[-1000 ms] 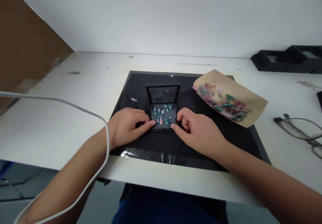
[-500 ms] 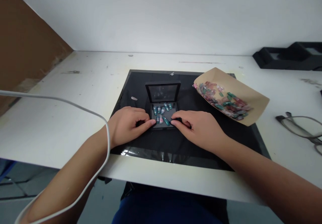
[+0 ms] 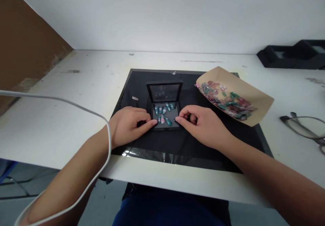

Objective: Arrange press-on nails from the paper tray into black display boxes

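A small black box [image 3: 175, 118] lies with its lid up on a black mat [image 3: 142, 83]. Several teal and pink press-on nails [image 3: 164, 114] lie inside it. My left hand [image 3: 128, 126] rests curled on the mat, its fingertips touching the box's left front corner. At the box's right front corner my right hand [image 3: 203, 124] has thumb and forefinger pinched together; whether a nail sits between them cannot be told. A brown paper tray [image 3: 256, 99] holding several more nails [image 3: 228, 100] sits to the right, partly on the mat.
A white cable [image 3: 76, 109] loops over my left forearm. Eyeglasses [image 3: 303, 127] lie at the right edge of the white table [image 3: 63, 117]. Black foam pieces [image 3: 291, 55] sit at the back right. One loose nail [image 3: 135, 98] lies on the mat, left of the box. A brown board stands at the left.
My right hand lay flat across the box's right front half a second ago; it has since drawn back and curled into a pinch. My left hand has stayed in place.
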`<control>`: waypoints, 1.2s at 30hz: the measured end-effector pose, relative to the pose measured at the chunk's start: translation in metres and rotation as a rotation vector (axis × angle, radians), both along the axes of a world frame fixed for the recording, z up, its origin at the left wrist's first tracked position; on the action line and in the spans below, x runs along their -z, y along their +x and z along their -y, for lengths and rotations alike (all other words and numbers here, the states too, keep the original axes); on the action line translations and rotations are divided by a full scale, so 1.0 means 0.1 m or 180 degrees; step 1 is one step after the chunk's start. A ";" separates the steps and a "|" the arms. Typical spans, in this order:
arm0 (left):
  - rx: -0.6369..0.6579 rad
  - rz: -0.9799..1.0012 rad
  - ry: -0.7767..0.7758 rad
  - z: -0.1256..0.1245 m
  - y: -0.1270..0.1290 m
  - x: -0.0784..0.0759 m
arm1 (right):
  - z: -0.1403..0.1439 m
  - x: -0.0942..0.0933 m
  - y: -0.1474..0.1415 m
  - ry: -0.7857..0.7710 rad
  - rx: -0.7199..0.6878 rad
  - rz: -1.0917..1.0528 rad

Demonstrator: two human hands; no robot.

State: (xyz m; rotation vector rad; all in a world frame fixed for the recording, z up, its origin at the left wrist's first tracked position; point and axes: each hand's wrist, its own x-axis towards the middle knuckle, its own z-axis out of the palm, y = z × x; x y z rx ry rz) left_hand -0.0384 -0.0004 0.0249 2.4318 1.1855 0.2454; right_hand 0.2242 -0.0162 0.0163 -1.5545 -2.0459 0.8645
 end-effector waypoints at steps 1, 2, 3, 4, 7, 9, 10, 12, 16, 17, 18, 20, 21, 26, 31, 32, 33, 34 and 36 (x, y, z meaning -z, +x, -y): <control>-0.0002 0.0004 0.0005 0.00 0.00 0.00 | -0.01 0.00 0.00 -0.0039 0.0019 -0.0064; -0.0005 0.0008 0.0015 0.00 0.00 0.00 | -0.01 0.00 0.00 -0.0060 0.0030 -0.0123; -0.0006 0.0011 0.0022 0.00 0.00 0.00 | -0.02 0.00 0.00 -0.0062 0.0033 -0.0166; -0.0005 0.0007 0.0024 0.00 0.00 0.00 | -0.02 0.00 0.00 -0.0043 0.0028 -0.0187; -0.0001 -0.0021 -0.0006 0.00 0.00 0.00 | 0.00 0.02 0.00 0.0151 -0.0083 -0.0100; 0.0007 -0.0005 -0.0017 0.00 -0.01 0.01 | 0.02 0.05 0.00 0.0419 -0.0292 0.0027; 0.0013 0.0003 -0.0016 0.00 -0.01 0.01 | 0.03 0.06 0.00 0.0571 -0.0409 0.0072; 0.0018 0.0012 -0.0013 0.00 -0.01 0.02 | 0.04 0.09 0.00 0.0843 -0.0564 0.0082; 0.0013 0.0014 -0.0016 0.00 -0.02 0.02 | 0.04 0.13 0.00 0.1128 -0.0673 -0.0026; 0.0010 0.0013 -0.0014 0.00 -0.01 0.02 | 0.04 0.14 0.00 0.1129 -0.0702 -0.0021; 0.0003 0.0008 -0.0015 0.00 -0.01 0.02 | 0.04 0.14 0.00 0.1104 -0.0714 0.0003; -0.0007 -0.0015 -0.0003 0.01 -0.01 0.02 | 0.04 0.14 0.00 0.1015 -0.0629 0.0083; -0.0009 -0.0031 0.0007 0.01 -0.01 0.02 | 0.04 0.13 0.00 0.0977 -0.0543 0.0136; 0.0060 -0.0063 0.0056 0.01 -0.02 0.02 | 0.02 0.10 0.01 0.0976 -0.0034 0.0369; 0.0047 -0.0044 0.0072 0.01 -0.02 0.02 | 0.01 0.11 0.01 0.0956 0.0028 0.0374; 0.0042 -0.0054 0.0082 0.01 -0.02 0.03 | 0.01 0.11 0.01 0.0930 0.0000 0.0344; 0.0044 -0.0064 0.0092 0.01 -0.02 0.03 | 0.00 0.11 0.01 0.0905 -0.0025 0.0306; 0.0056 -0.0068 0.0104 0.01 -0.02 0.03 | 0.00 0.12 0.01 0.0899 -0.0041 0.0261; 0.0096 -0.0055 0.0116 0.01 -0.02 0.03 | -0.01 0.13 0.02 0.0939 -0.0085 0.0174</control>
